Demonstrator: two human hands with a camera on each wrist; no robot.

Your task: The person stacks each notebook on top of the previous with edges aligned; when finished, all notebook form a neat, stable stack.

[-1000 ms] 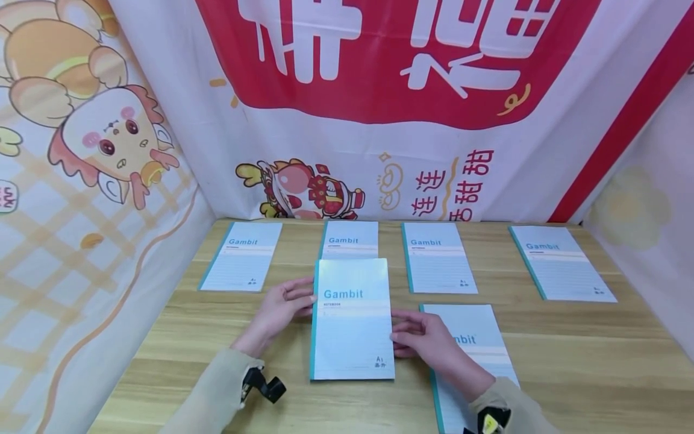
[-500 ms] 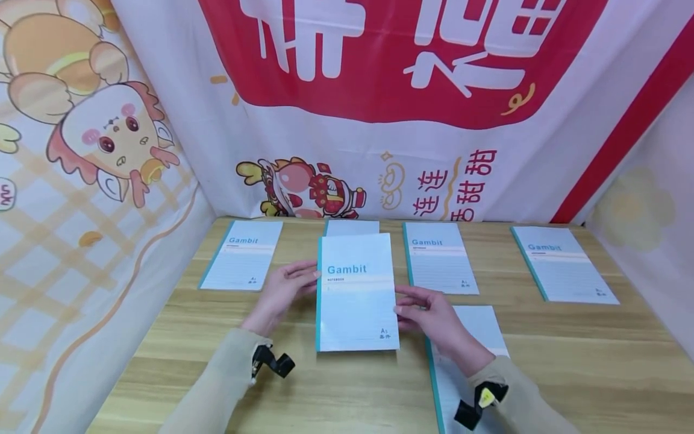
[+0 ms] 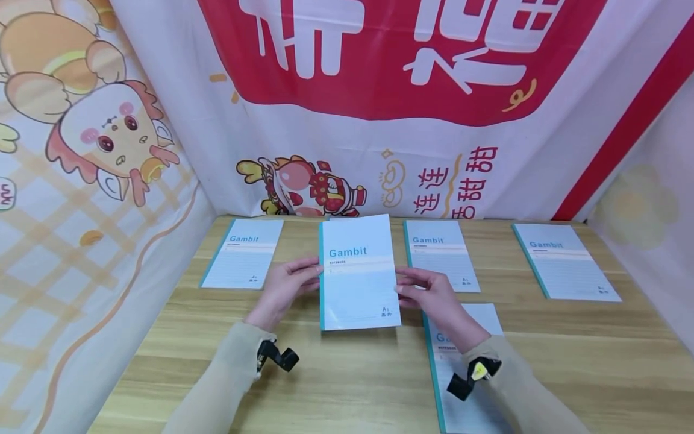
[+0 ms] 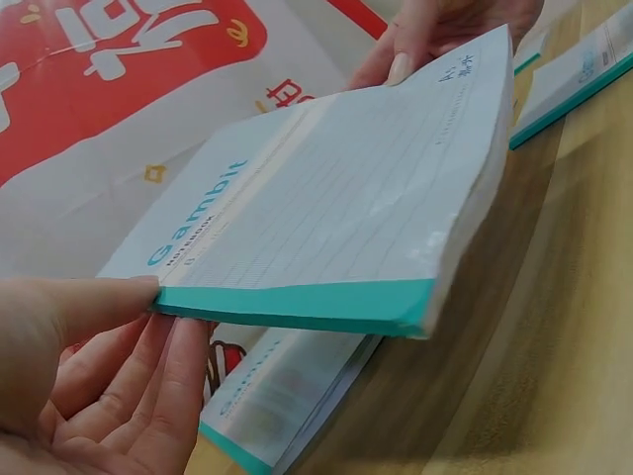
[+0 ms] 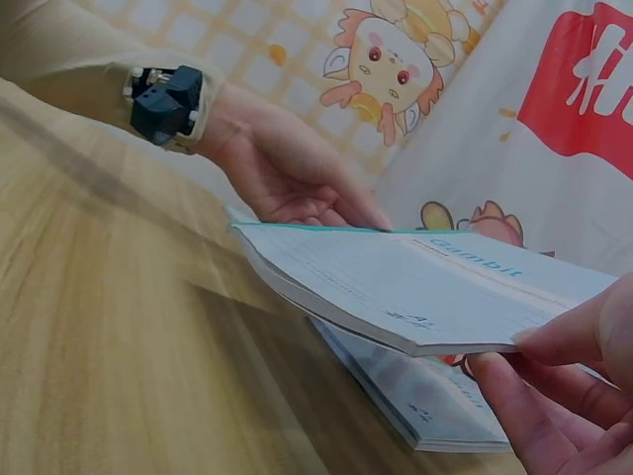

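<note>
A light-blue notebook (image 3: 359, 289) with a teal spine is held level above the table between both hands. My left hand (image 3: 286, 288) pinches its spine edge, thumb on top and fingers beneath, as the left wrist view shows on the notebook (image 4: 326, 208). On the opposite edge my right hand (image 3: 434, 301) pinches it the same way; the right wrist view shows that thumb (image 5: 569, 332) on the cover. Directly below, another notebook (image 5: 425, 396) lies on the table, mostly hidden in the head view by the held one.
More matching notebooks lie flat along the back: one at left (image 3: 243, 253), one right of centre (image 3: 441, 256), one at far right (image 3: 566, 262). Another notebook (image 3: 461, 386) lies under my right forearm. A printed cloth (image 3: 303, 132) hangs behind the wooden table (image 3: 336, 386).
Both hands have carried the held notebook forward, away from me, toward the back row. It now covers nearly all of the notebook behind it in the head view.
</note>
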